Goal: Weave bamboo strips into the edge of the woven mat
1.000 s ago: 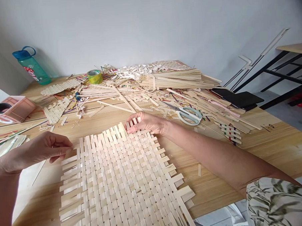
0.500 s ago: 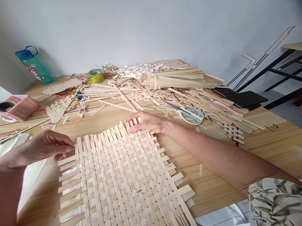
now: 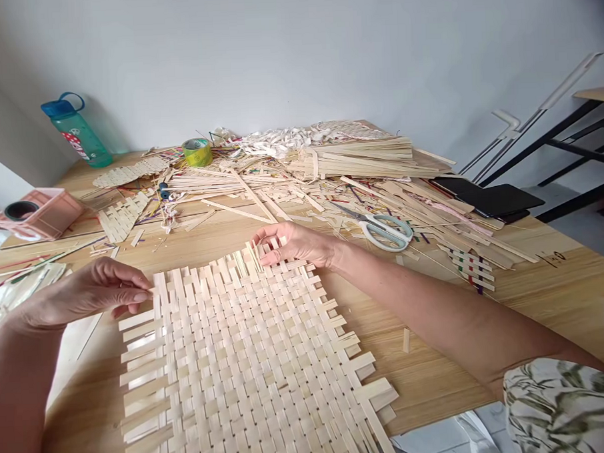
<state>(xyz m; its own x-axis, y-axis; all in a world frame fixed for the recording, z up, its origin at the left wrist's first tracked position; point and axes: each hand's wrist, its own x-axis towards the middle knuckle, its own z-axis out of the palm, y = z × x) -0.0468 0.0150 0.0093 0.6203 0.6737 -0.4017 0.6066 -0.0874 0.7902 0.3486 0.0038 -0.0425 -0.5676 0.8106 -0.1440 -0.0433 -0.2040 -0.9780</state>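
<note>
A pale mat woven from flat wooden strips fills the front of the table, its loose strip ends sticking out along the sides. At its far left corner, my left hand pinches the end of a strip between thumb and fingers. My right hand grips the far edge near the right corner, thumb on top and fingers behind the strip ends. The fingertips behind the mat are partly hidden. Beyond my right forearm lie scissors with pale handles.
Loose strips and a bundle cover the back of the table. A tape roll, a teal bottle and a pink basket stand to the left. Small woven pieces lie about. A black flat object rests at the right edge.
The whole view has shifted slightly, so everything sits a little further right. Both hands keep their holds on the mat's far edge.
</note>
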